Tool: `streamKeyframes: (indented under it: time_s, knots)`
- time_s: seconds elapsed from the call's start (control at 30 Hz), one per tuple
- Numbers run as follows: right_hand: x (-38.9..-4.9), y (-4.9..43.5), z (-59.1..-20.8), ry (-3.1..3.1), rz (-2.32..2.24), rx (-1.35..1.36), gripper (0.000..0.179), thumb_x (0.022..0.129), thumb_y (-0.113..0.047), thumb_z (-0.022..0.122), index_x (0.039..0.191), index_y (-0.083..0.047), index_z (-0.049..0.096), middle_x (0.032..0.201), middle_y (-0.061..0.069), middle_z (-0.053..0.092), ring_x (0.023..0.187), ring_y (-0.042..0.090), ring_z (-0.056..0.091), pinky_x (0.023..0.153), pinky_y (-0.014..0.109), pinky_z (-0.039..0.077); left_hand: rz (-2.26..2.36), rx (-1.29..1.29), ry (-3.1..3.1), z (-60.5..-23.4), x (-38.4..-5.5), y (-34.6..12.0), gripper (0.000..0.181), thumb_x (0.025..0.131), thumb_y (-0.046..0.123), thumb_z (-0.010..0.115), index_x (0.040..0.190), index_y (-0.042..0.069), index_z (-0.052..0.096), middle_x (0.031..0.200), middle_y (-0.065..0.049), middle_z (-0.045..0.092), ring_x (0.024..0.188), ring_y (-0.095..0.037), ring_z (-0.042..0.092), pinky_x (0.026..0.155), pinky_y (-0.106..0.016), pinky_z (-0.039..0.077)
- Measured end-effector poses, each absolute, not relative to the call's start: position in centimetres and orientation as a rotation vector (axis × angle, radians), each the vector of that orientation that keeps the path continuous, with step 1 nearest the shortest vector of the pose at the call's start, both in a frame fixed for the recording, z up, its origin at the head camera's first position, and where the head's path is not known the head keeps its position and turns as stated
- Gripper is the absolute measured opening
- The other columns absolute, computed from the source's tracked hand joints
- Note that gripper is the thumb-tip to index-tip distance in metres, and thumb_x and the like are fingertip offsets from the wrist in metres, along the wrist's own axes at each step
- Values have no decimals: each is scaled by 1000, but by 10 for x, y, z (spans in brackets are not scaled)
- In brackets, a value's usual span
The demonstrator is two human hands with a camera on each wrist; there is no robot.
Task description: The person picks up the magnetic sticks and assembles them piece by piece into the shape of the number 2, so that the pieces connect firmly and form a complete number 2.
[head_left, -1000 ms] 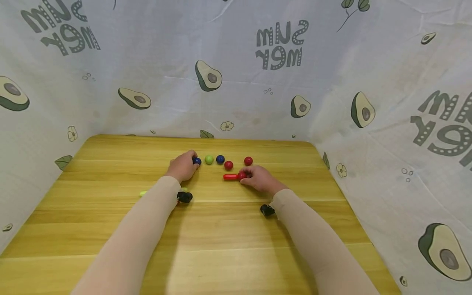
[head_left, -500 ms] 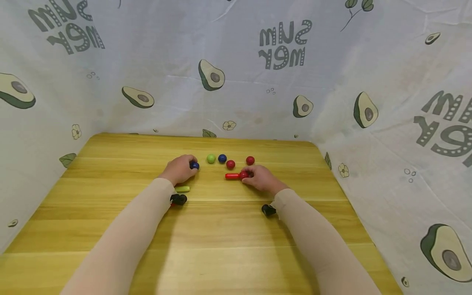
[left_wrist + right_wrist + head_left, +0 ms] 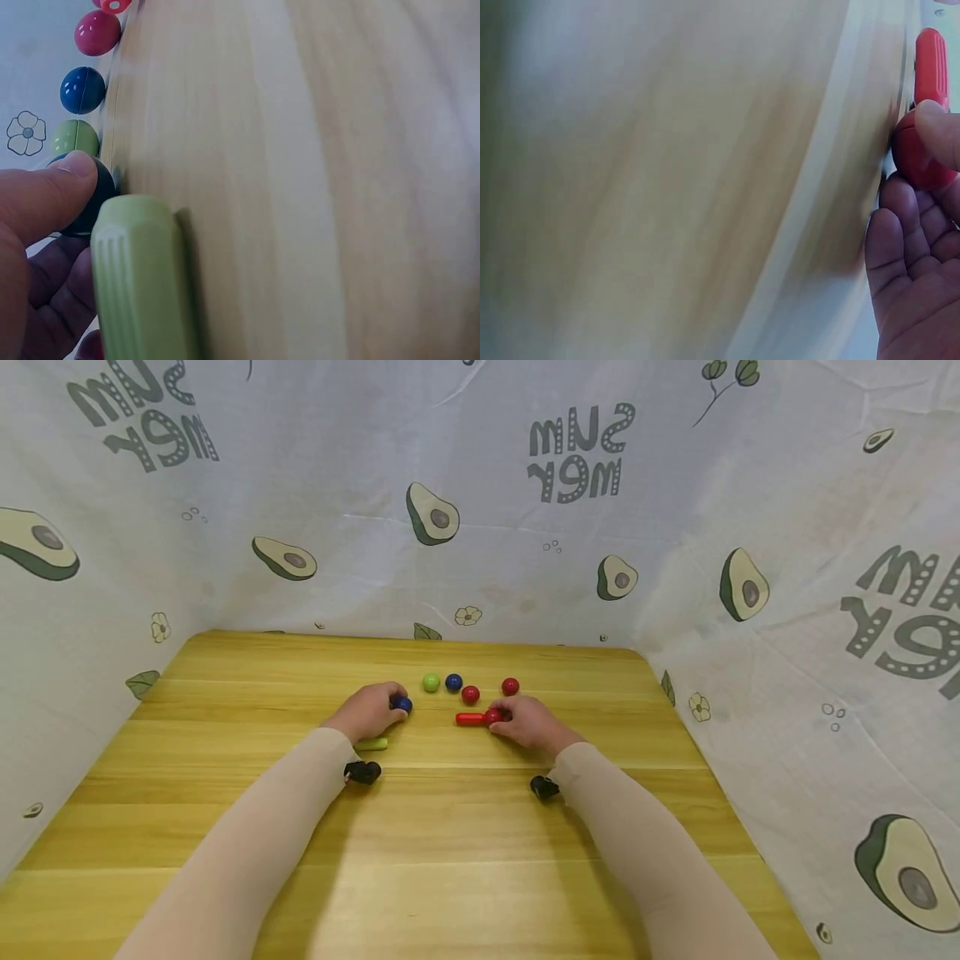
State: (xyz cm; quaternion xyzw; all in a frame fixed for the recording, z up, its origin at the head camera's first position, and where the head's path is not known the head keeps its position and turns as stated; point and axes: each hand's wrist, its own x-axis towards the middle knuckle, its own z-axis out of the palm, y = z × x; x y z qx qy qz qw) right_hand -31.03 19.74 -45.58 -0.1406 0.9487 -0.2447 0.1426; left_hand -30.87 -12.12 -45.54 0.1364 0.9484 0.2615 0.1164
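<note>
Wooden bench [image 3: 442, 835], printed cloth [image 3: 337, 460] behind: both hands occupied

Left hand [image 3: 366, 711] clamped on a blue ball [image 3: 403, 704] at its fingertips, nearer the bench's far edge. Green stick [image 3: 372, 744] just beside, on the near-edge side. Right hand [image 3: 527, 722] pinches a red ball [image 3: 493, 717]; red stick [image 3: 470, 719] touches it, extending toward the left edge.

You wear a long left sleeve [image 3: 247, 835] and a long right sleeve [image 3: 637, 843], both plain and pale beige; each becomes wider toward the near side and ends at the wrist; a small black left device [image 3: 363, 772] and a black right device [image 3: 544, 787] sit at your wrists; your left hand [image 3: 369, 710] and right hand [image 3: 531, 723] are bare.
</note>
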Motion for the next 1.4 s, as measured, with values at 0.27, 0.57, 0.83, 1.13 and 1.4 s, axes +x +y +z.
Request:
streamKeyframes:
  time_s: [0.27,0.57,0.83,1.13,1.4]
  knots:
    - [-310,185,-456,2727,-698,-446,36,99,-26,76,131,-9,72,114,6,72,99,21,62,97,37,55,768,421,2763,-455,-301,-117,43,106,29,66,143,10,59,144,-17,63,132,-34,61,116,-53,46]
    - [-309,174,-455,2751,-689,-467,37,99,-28,75,131,-9,72,113,5,72,99,21,61,98,38,55,777,418,2761,-457,-299,-109,46,105,32,66,146,12,59,147,-15,63,136,-35,59,119,-53,44]
    - [-311,169,-457,2744,-695,-444,37,99,-27,76,132,-12,72,112,4,71,98,21,60,95,37,54,774,438,2768,-459,-297,-105,45,106,32,65,147,13,59,146,-15,63,137,-35,59,118,-52,45]
    - [-309,166,-457,2723,-726,-400,35,98,-27,77,130,-12,72,108,3,70,96,21,60,90,33,53,796,454,2757,-457,-293,-100,47,105,32,67,146,12,59,144,-14,65,134,-34,60,117,-51,46]
    - [-310,164,-457,2722,-727,-396,35,98,-27,77,130,-12,72,109,3,70,96,21,60,91,34,54,806,448,2748,-457,-293,-97,47,105,32,67,147,12,59,146,-14,63,135,-33,60,117,-51,45]
